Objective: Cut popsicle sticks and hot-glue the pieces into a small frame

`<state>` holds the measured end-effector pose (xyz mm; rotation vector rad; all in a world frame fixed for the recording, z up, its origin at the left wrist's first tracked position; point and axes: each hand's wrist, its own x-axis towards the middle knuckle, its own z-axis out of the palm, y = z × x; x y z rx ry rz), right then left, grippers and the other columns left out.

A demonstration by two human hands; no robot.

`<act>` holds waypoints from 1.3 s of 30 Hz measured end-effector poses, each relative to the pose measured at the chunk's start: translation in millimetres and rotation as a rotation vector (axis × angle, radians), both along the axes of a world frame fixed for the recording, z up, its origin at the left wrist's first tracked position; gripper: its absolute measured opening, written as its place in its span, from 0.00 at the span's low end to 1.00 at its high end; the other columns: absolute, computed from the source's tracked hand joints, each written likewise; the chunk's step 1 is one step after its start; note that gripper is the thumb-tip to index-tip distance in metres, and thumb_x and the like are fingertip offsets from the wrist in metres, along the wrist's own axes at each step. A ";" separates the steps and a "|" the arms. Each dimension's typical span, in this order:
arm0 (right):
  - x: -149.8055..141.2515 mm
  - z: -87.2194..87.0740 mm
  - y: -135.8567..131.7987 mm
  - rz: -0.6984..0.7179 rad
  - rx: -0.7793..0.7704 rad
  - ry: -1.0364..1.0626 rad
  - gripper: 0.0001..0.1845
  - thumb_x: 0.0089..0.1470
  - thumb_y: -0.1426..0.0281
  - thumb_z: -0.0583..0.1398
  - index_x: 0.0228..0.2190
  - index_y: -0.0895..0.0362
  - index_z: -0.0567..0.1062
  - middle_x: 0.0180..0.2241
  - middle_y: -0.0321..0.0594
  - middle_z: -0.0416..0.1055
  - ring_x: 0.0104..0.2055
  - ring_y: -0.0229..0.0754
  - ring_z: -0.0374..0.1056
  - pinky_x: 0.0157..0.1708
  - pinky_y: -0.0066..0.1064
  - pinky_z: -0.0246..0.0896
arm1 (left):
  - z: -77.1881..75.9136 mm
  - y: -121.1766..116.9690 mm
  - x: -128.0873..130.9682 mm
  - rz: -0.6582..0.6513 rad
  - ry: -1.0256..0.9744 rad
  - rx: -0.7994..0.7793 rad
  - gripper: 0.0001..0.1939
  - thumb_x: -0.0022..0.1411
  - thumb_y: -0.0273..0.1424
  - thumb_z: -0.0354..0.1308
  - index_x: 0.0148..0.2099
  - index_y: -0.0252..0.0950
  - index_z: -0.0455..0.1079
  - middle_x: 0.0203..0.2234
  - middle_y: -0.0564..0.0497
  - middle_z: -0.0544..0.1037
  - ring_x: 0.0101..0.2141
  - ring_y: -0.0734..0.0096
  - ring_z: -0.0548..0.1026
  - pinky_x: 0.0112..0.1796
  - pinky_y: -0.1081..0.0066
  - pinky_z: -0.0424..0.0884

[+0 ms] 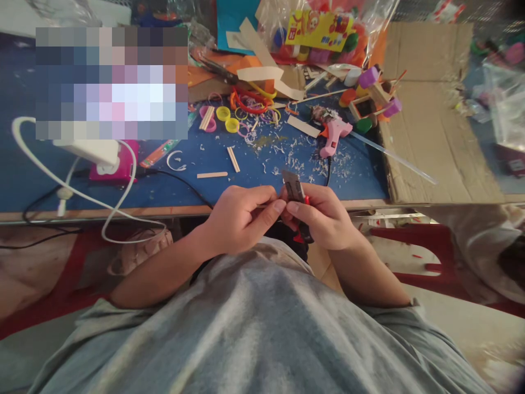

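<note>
While held close together just above the near edge of the blue-topped desk (256, 176), differ in grip. Grips in the right hand (330, 218) a black-and-red utility knife (294, 187) with a flat grey metal blade. Points the blade up and away from the torso, presumably to hold the edge clear of the body. Lays the right thumb across the knife, probably for steadiness. Pinches thumb to forefinger in the left hand (246, 216), right beside the knife; cannot tell what, if anything, lies between, owing to cover by the fingers.

Note on the desk beyond a flat, pale wooden craft stick (212, 175) and narrow, pale wooden sticks (233, 159), lying loose, likely for easy reach. Note also scattered white shavings (297, 162). Observe a pink plastic glue gun (337, 135) on its side, apparently parked within reach of the right hand. Observe a long, translucent rod (396, 158) in line with its rear, perhaps loaded as feed, extending over a brown, creased cardboard sheet (435, 120).
</note>
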<state>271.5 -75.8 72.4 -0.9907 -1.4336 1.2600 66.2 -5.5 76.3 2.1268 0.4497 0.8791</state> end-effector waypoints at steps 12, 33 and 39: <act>7.4 9.1 -16.2 -0.255 0.345 -0.463 0.27 0.81 0.49 0.54 0.41 0.55 0.81 0.30 0.37 0.73 0.29 0.39 0.68 0.33 0.36 0.62 | 1.3 -10.2 -1.4 -0.050 -0.192 -0.517 0.20 0.86 0.42 0.55 0.39 0.37 0.70 0.23 0.58 0.65 0.22 0.80 0.60 0.24 0.73 0.58; 6.0 11.5 -23.0 -0.208 0.464 -0.665 0.22 0.83 0.55 0.53 0.44 0.57 0.79 0.33 0.38 0.77 0.32 0.39 0.72 0.32 0.33 0.63 | 5.1 -19.1 -2.3 0.049 -0.067 -0.223 0.16 0.88 0.38 0.51 0.43 0.39 0.68 0.26 0.59 0.68 0.26 0.78 0.64 0.30 0.71 0.62; 3.7 9.6 -22.6 -0.260 0.435 -0.708 0.18 0.82 0.61 0.55 0.38 0.54 0.76 0.34 0.38 0.77 0.30 0.38 0.68 0.31 0.34 0.60 | 2.2 -18.4 -3.3 0.142 0.081 0.002 0.10 0.85 0.32 0.52 0.44 0.39 0.68 0.27 0.59 0.73 0.25 0.77 0.71 0.30 0.72 0.64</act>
